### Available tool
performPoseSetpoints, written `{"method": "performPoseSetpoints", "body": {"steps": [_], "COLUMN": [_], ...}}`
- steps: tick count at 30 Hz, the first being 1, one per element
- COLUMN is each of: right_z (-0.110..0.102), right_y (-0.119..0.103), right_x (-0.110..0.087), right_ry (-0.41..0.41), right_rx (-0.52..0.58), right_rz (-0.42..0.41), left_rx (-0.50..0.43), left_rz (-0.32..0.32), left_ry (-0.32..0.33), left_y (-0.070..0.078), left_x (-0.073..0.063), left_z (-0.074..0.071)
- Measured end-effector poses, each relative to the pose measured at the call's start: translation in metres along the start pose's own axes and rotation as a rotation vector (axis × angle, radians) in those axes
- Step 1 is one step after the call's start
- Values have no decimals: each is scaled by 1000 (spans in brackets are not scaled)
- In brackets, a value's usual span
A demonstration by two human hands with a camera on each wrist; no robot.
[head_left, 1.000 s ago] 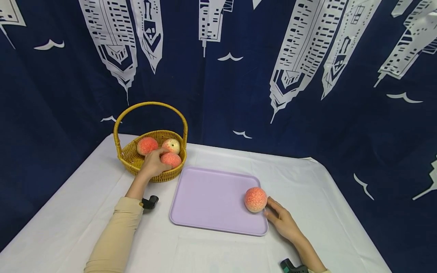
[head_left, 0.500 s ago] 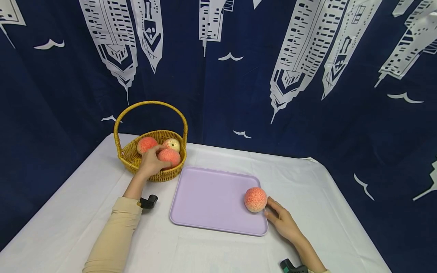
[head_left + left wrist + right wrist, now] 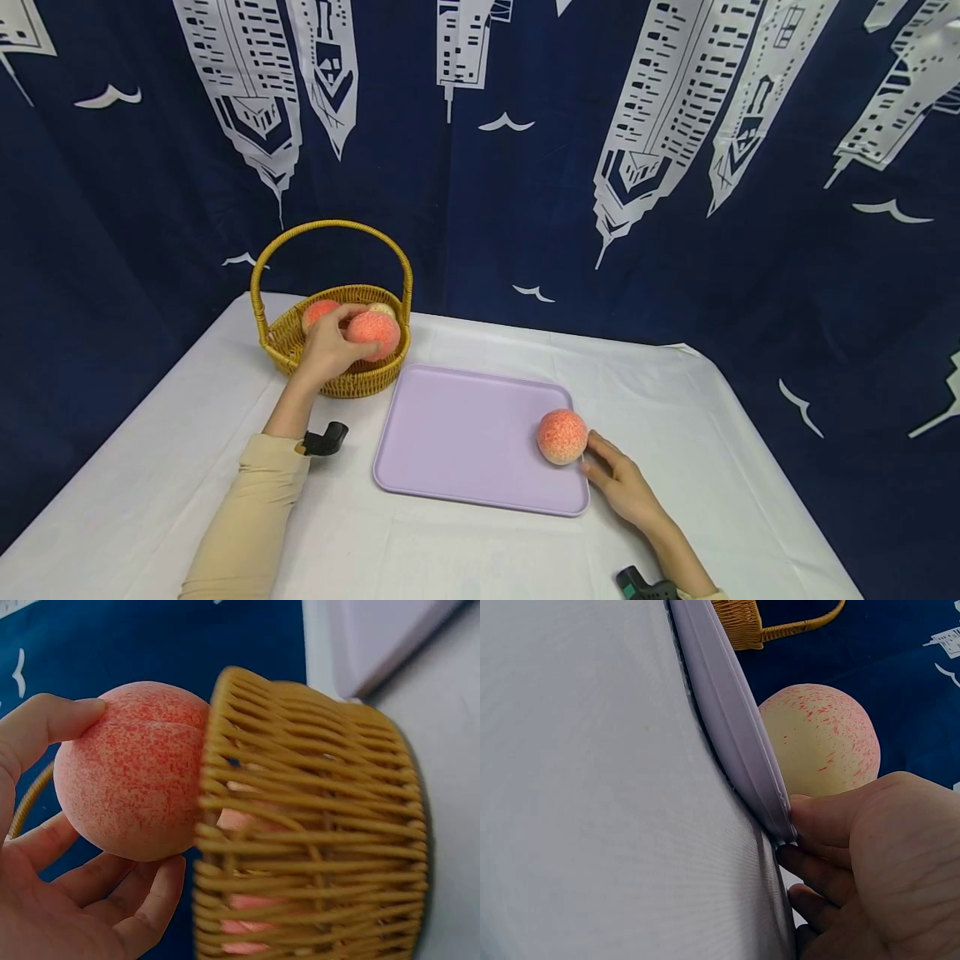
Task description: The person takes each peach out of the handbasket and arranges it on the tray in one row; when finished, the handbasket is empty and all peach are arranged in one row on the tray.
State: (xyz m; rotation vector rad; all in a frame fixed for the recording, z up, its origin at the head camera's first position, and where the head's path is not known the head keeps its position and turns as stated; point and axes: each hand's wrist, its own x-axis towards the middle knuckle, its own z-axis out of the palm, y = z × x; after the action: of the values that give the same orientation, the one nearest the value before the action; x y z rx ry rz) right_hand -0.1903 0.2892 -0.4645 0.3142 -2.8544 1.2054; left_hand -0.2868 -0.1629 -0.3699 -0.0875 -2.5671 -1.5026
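Note:
In the head view my left hand [image 3: 327, 348] grips a pink-red peach [image 3: 373, 335] over the wicker basket [image 3: 358, 383]. The left wrist view shows the thumb on top of this peach [image 3: 139, 776] and the fingers curled beneath, beside the basket's woven wall [image 3: 315, 802]. Inside the basket lie a red peach [image 3: 320, 312] and a paler peach [image 3: 383, 309], both partly hidden. My right hand [image 3: 628, 493] pinches the right rim of the lilac tray [image 3: 465, 442], thumb against the rim [image 3: 742, 735] and fingertips below. Another peach [image 3: 562, 436] rests on the tray near that hand.
The basket's tall arched handle [image 3: 330, 223] rises over its opening. A white cloth [image 3: 480, 558] covers the table, and a dark blue curtain [image 3: 510, 208] with printed white buildings hangs behind it. A black wrist camera [image 3: 326, 439] sits on the left wrist.
The left hand has lifted the peach up from among the others in the basket; it now covers more of the paler peach. The right hand, tray and tray peach have stayed in place.

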Motion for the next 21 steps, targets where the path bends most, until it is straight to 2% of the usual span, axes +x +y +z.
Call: {"method": "performPoseSetpoints", "body": {"steps": [6, 12, 17, 21], "right_z": [0, -1, -1, -1], "right_y": [1, 2, 1, 1], "right_x": [0, 0, 0, -1], "right_ry": [0, 3, 7, 1], "right_rx": [-2, -5, -7, -8], "right_rz": [0, -5, -8, 14], "left_rx": [-3, -29, -54, -43], "left_rz": [47, 79, 122, 146], "left_ry": [-22, -55, -101, -128], "left_y": [13, 21, 31, 40], "left_x": [-6, -12, -20, -29], "left_z": [3, 13, 30, 50]}}
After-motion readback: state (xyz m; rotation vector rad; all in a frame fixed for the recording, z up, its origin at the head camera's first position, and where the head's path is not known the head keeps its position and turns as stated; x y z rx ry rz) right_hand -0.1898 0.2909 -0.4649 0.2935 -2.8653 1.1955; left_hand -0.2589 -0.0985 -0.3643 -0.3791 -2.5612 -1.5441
